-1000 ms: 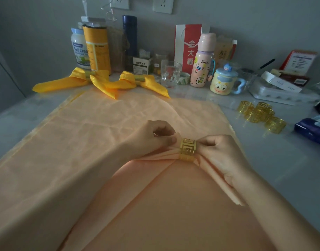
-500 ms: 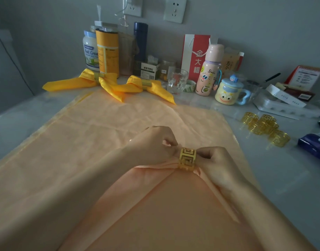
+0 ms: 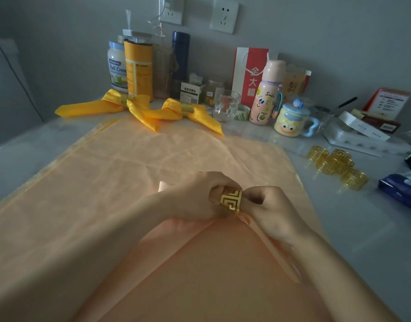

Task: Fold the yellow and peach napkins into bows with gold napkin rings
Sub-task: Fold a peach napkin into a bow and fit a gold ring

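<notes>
**Peach napkin gathered through a ring, mid-counter**

Grey marble-look counter (image 3: 362, 240) against a grey wall, with bottles and cups crowded along the back. A flat peach cloth sheet (image 3: 130, 182) covers most of it, leaving bare strips at left and right. On top, the folded peach napkin (image 3: 211, 263) narrows to a neck at centre, its flaps spreading toward the near edge. The gold fretwork napkin ring (image 3: 231, 200) sits on that neck, bore running left–right. Left hand (image 3: 195, 198) curls round the cloth at the ring's left rim. Right hand (image 3: 274, 212) is curled, pinching cloth just right of it. Two yellow satin bows (image 3: 120, 104) lie back left. Loose gold rings (image 3: 334, 163) lie back right, well apart.
</notes>
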Demonstrator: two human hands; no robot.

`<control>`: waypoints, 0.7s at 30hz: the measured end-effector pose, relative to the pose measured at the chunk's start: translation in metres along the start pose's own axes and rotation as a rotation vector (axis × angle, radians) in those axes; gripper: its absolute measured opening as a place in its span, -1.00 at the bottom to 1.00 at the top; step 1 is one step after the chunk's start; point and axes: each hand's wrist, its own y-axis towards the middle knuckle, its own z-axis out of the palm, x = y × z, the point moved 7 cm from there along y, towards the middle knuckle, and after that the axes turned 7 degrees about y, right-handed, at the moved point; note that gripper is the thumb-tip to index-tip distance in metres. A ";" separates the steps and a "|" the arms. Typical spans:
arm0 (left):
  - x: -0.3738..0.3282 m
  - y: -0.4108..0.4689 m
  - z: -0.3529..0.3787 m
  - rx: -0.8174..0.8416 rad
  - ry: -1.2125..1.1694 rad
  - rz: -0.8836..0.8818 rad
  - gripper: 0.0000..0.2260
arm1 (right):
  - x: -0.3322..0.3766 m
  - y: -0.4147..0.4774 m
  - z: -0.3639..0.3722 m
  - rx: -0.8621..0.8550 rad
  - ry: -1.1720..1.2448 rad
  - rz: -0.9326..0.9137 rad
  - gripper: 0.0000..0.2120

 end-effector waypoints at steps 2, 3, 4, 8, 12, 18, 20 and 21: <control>0.005 0.001 -0.001 0.000 -0.005 -0.008 -0.58 | -0.001 0.000 0.000 0.006 0.003 0.027 -0.77; 0.006 0.002 0.000 0.009 -0.016 0.000 -0.59 | -0.003 0.000 -0.001 0.006 0.008 0.042 -0.78; 0.007 0.001 -0.001 0.015 -0.020 -0.005 -0.59 | -0.004 0.001 -0.002 -0.002 0.010 0.050 -0.78; 0.022 -0.001 -0.012 0.024 -0.015 -0.082 -0.60 | -0.009 0.004 -0.014 -0.079 0.065 0.071 -0.85; 0.021 -0.001 -0.011 0.072 -0.022 -0.094 -0.58 | -0.007 0.004 -0.012 -0.057 0.033 0.033 -0.83; 0.025 -0.002 -0.013 0.072 0.033 -0.105 -0.61 | -0.003 0.002 -0.002 -0.026 0.048 0.003 -0.65; 0.024 -0.002 -0.012 0.087 0.034 -0.108 -0.62 | -0.005 0.004 -0.005 -0.050 0.058 0.000 -0.75; 0.023 -0.002 -0.013 0.091 0.032 -0.110 -0.62 | -0.005 0.005 -0.007 -0.065 0.050 -0.004 -0.80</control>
